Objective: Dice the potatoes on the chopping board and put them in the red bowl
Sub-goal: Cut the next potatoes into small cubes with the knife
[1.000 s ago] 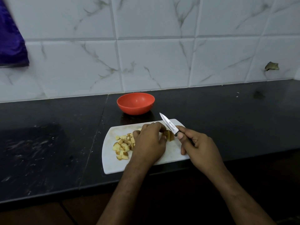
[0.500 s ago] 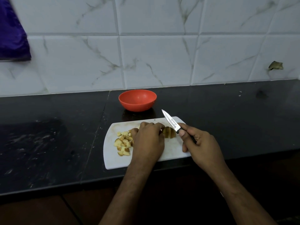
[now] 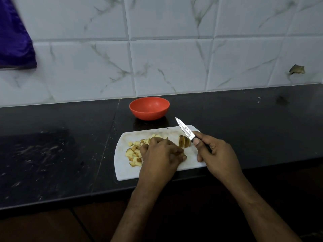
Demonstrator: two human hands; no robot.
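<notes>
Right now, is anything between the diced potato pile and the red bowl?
Nothing visible. The diced potato lies on the chopping board; beyond its far edge only bare counter separates it from the red bowl, which looks empty.

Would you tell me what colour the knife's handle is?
Black, seen in the head view, where the right hand grips the knife.

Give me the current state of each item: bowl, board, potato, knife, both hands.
red bowl: empty, upright, behind the board.
chopping board: flat on the counter, holding potato.
diced potato: piled on the board's left part.
potato slices: uncut, standing together near the knife.
knife: raised, tip pointing away.
left hand: curled over the potato pieces.
right hand: gripping the knife handle.
</notes>
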